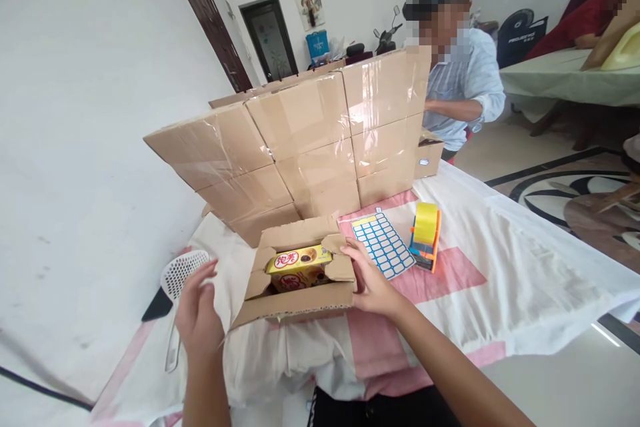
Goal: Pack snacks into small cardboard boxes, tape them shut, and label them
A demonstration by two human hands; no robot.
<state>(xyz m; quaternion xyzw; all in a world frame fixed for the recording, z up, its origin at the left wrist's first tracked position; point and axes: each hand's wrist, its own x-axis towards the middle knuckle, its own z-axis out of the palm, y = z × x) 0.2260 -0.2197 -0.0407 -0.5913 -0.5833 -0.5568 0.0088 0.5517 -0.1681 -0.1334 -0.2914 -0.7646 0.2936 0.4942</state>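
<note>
An open cardboard box (300, 310) sits on the cloth-covered table in front of me, its flaps raised or folded partly inward. Inside it lies a yellow packet (300, 260) with red and white lettering. My right hand (370, 283) is at the box's right end, fingers over the short flap and thumb against the side. Just left of the box, my left hand (200, 313) is held apart from it, fingers loosely extended and holding nothing visible. Behind that hand is a white slotted skimmer (186, 273), partly covered by it in view.
Taped cardboard boxes (315, 140) form a stacked wall behind the open box. A sheet of blue-bordered labels (384, 245) and a tape dispenser (426, 237) with yellow tape lie to the right. Another person (463, 80) stands beyond the stack, near a smaller box (430, 157).
</note>
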